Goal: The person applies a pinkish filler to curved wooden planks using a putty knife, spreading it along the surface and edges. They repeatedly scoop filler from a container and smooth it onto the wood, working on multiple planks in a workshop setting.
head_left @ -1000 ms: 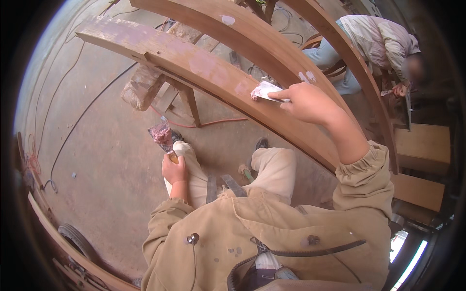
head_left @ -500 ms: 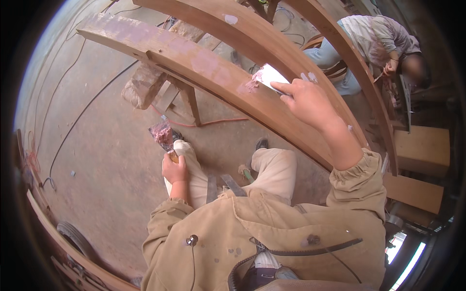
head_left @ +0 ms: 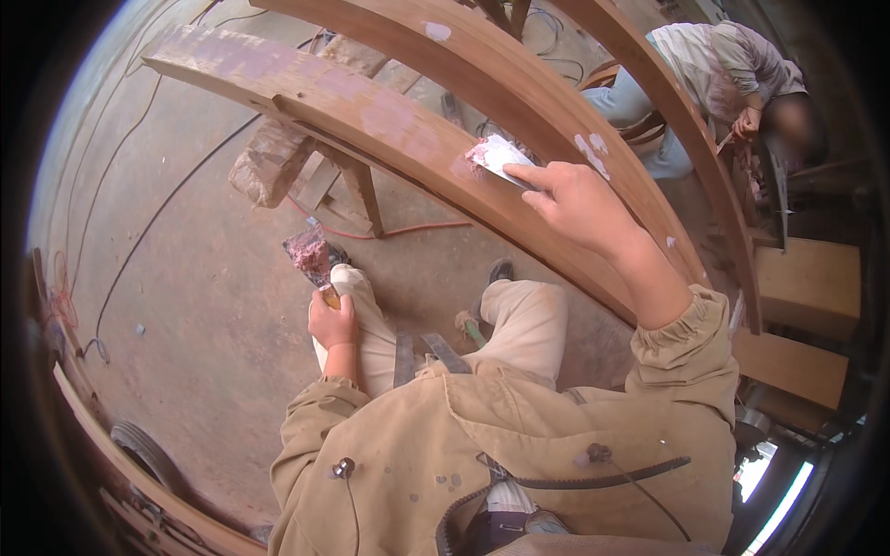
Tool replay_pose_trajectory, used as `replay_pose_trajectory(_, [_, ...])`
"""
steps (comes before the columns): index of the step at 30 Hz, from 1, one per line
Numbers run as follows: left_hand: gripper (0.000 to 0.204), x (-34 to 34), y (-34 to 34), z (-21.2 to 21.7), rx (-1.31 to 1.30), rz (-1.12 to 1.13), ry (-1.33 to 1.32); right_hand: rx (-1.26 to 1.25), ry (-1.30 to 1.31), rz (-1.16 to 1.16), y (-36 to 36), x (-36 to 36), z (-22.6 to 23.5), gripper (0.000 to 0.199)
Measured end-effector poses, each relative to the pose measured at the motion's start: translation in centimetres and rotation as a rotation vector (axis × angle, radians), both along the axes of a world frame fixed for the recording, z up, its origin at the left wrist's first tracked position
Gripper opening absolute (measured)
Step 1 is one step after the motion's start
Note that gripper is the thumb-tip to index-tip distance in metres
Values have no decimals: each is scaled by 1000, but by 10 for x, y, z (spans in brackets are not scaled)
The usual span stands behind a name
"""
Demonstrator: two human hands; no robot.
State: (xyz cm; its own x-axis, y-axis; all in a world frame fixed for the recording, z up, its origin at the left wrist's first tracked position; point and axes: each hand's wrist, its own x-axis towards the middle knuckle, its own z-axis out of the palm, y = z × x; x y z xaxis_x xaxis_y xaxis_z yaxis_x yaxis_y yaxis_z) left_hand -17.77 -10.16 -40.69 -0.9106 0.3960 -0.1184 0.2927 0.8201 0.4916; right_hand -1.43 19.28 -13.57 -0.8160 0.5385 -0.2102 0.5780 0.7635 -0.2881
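Observation:
In my right hand (head_left: 584, 206) is a putty knife (head_left: 502, 157) with a wide pale blade, the index finger stretched along it. Pink putty (head_left: 476, 156) clings to the blade's tip, which meets the top face of a long curved wooden beam (head_left: 422, 139). Smeared pink patches mark that beam further left. My left hand (head_left: 334, 320), low in front of my left knee, is closed round the wooden handle of a second putty knife (head_left: 326, 295). Its blade carries a thick heap of pink putty (head_left: 308, 252).
Beyond the nearest beam run two more curved beams (head_left: 519, 83) (head_left: 691, 120). A wrapped block (head_left: 271, 171) and wooden trestle (head_left: 357, 190) stand beneath. Cables and a red hose (head_left: 426, 228) cross the floor. Another person (head_left: 714, 83) bends over work at the far right. A tyre (head_left: 144, 454) lies lower left.
My right hand has shifted slightly left with the putty knife, and its blade now lies lower over the beam. The left hand stays nearly still.

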Motion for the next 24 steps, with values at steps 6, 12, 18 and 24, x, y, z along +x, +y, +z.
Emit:
replay_pose_trajectory(6, [41,0,-1,-1,3,10,-23,-94,-432,97,1,-20,29,41])
replay_pose_trajectory(12, [39,0,2,2,7,5,-18,-91,-268,80,28,-43,34,46])
replay_pose_trajectory(18, [39,-1,2,0,-31,16,-51,-94,-631,18,16,-63,43,47])
replay_pose_trajectory(24, [36,-1,2,1,53,11,-4,-136,-525,184,27,-53,51,41])
